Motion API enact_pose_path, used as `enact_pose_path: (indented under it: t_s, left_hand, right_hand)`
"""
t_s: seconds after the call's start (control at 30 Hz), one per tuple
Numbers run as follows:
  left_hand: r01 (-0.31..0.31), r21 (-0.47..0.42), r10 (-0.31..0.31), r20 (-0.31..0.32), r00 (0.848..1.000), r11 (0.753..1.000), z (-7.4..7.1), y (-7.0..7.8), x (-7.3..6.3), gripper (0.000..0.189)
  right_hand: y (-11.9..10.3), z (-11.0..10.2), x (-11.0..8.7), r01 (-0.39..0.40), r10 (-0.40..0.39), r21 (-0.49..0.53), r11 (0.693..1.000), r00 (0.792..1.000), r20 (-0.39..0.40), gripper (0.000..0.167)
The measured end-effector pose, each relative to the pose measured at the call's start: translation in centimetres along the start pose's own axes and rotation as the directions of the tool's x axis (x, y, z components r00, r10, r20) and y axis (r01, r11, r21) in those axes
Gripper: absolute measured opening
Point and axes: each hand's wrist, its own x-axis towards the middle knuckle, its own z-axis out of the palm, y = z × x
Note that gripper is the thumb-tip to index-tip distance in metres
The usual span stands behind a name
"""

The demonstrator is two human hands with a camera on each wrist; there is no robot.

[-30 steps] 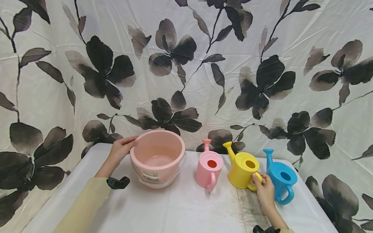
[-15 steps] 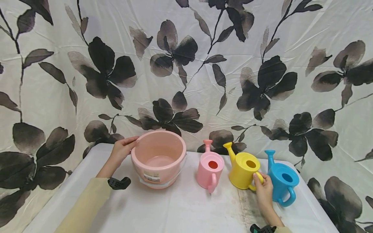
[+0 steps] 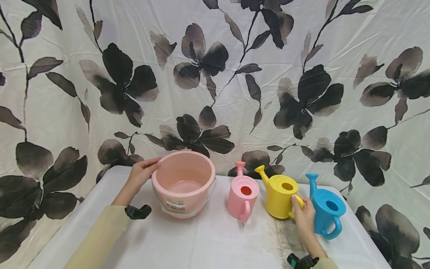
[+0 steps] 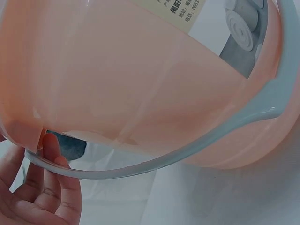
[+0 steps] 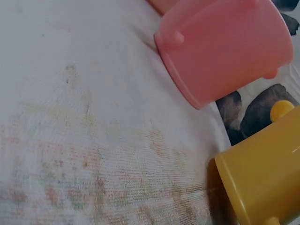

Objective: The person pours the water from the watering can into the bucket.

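Note:
On the left of the table, in the head view, stands a pale pink bucket (image 3: 198, 197). My left hand (image 3: 139, 178) holds its left rim; in the left wrist view the fingers (image 4: 65, 187) bend around the end of the grey bail handle (image 4: 140, 170). My right hand (image 3: 306, 218) grips the handle of a yellow watering can (image 3: 278, 201), which stands upright, spout toward the back left. A pink watering can (image 3: 239, 203) stands between bucket and yellow can. Just right of my right hand is a blue watering can (image 3: 323, 211). The right wrist view shows no hand.
A white cloth (image 3: 215, 243) covers the table, with a stained strip (image 5: 93, 187) in front of the yellow can. Behind the table hangs a curtain (image 3: 248, 93) with dark printed flowers. Wrist cameras sit on both forearms.
The yellow watering can has turned slightly, its spout swinging a little left, with my right hand on its handle. My left hand and the bucket stay as they were; the head view shifts slightly.

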Motion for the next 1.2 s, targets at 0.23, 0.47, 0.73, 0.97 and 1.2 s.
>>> enact_pose_path:
  t_s: [0.23, 0.47, 0.73, 0.97, 1.2]
  left_hand:
    - [-0.009, -0.005, 0.009, -0.005, 1.0, 1.0, 0.0, 0.0, 0.0, 0.05]
    - [-0.007, -0.008, 0.007, 0.002, 1.0, 1.0, 0.0, 0.2, -0.2, 0.05]
    - [-0.013, -0.008, 0.013, 0.002, 1.0, 1.0, 0.0, 0.3, -0.2, 0.05]
    - [-0.015, -0.004, 0.015, 0.007, 1.0, 1.0, -0.1, 0.1, 0.0, 0.051]
    - [-0.009, -0.006, 0.009, 0.005, 1.0, 1.0, -0.1, 0.0, 0.1, 0.05]
  right_hand:
    - [-0.8, -1.1, -0.5, -0.015, 0.015, 0.004, 1.0, 1.0, 0.016, 0.052]
    - [-2.4, -2.7, -1.0, -0.095, 0.088, 0.093, 0.991, 0.993, 0.079, 0.048]
    - [-3.9, -4.5, -1.1, -0.148, 0.128, 0.134, 0.98, 0.981, 0.147, 0.043]
    - [-4.8, -5.7, -1.6, -0.044, 0.0, 0.224, 0.974, 0.982, 0.191, 0.017]
    - [-6.8, -6.3, -2.0, 0.027, -0.106, 0.28, 0.96, 0.956, 0.273, 0.005]
